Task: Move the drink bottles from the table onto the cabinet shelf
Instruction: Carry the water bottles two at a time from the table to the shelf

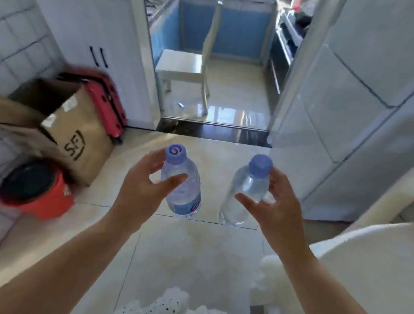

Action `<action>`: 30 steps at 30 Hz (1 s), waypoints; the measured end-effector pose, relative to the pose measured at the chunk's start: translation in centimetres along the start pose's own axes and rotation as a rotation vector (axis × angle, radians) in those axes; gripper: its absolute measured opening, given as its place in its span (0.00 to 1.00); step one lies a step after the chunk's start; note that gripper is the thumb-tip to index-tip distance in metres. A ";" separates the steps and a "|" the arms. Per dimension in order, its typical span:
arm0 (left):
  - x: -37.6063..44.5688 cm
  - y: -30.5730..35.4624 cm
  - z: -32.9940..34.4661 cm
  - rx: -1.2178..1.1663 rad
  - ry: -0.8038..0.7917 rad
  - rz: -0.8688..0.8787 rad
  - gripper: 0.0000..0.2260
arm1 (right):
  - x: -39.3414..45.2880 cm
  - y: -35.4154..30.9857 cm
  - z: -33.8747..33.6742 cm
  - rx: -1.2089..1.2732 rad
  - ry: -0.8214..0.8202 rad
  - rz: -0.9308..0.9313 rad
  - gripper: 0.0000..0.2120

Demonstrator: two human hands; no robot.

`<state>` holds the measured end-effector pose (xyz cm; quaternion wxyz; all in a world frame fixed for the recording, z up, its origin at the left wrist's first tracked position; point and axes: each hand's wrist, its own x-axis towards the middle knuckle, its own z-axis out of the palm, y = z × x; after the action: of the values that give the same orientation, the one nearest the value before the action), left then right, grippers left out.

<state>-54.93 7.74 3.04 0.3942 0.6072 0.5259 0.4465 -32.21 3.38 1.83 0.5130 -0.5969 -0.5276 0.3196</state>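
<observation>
Pale glossy floor tiles (190, 261) run forward to a dark threshold and a doorway, with a white chair (184, 71) beyond it and a tall white cabinet (97, 52) with dark handles to the left of the opening. Both drink bottles are off any tabletop and carried in the air above the floor. The left hand (142, 188) grips the labelled bottle (182, 187), thumb across its front and fingers (156, 158) curled behind the shoulder just under the purple cap. The right hand (272, 206) clasps the plain clear bottle (245, 193) the same way. Each bottle stands nearly upright, cap uppermost and leaning slightly forward, base hanging below the hand. No open shelf is visible, so which hand is nearer to it cannot be told. Judging by this, the carry is under way, and with bases down either bottle could be stood straight onto a shelf.
</observation>
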 end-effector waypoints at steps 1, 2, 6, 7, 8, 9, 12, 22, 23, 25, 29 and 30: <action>-0.6 -0.7 -2.9 0.003 0.036 -0.014 0.21 | -0.1 -0.8 2.8 0.002 -0.048 -0.019 0.28; -1.2 -1.4 -5.9 0.006 0.071 -0.034 0.21 | -0.3 -1.6 5.6 -0.002 -0.097 -0.038 0.28; -3.7 -3.9 -17.2 -0.002 0.218 -0.089 0.19 | -1.6 -5.1 16.9 0.021 -0.273 -0.090 0.28; -4.5 -4.5 -19.8 0.004 0.256 -0.099 0.19 | -2.1 -6.0 19.7 0.028 -0.325 -0.111 0.28; -5.3 -5.1 -22.3 0.008 0.293 -0.113 0.19 | -2.5 -7.1 22.5 0.034 -0.379 -0.124 0.28; -6.1 -5.5 -24.6 0.009 0.333 -0.123 0.19 | -3.0 -8.1 25.0 0.042 -0.431 -0.132 0.28; -8.7 -6.5 -31.0 0.031 0.469 -0.150 0.17 | -4.2 -11.2 32.3 0.089 -0.596 -0.160 0.28; -15.6 -9.3 -46.4 0.092 0.958 -0.276 0.18 | -7.0 -19.3 53.9 0.153 -1.068 -0.278 0.30; -15.9 -9.5 -47.9 0.106 0.995 -0.293 0.18 | -7.2 -20.1 56.1 0.159 -1.105 -0.284 0.30; -16.3 -10.1 -51.0 0.142 1.058 -0.324 0.18 | -7.6 -21.8 60.4 0.169 -1.176 -0.307 0.30; -16.3 -11.4 -57.7 0.198 1.210 -0.337 0.18 | -7.8 -25.1 69.0 0.212 -1.312 -0.362 0.29; -16.1 -11.5 -59.5 0.196 1.248 -0.338 0.18 | -7.8 -26.1 71.1 0.218 -1.346 -0.370 0.29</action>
<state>-115.95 -6.05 7.32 0.0225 0.1759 0.7824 0.5970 -107.50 13.33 6.18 0.1780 -0.1156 -0.7881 0.5779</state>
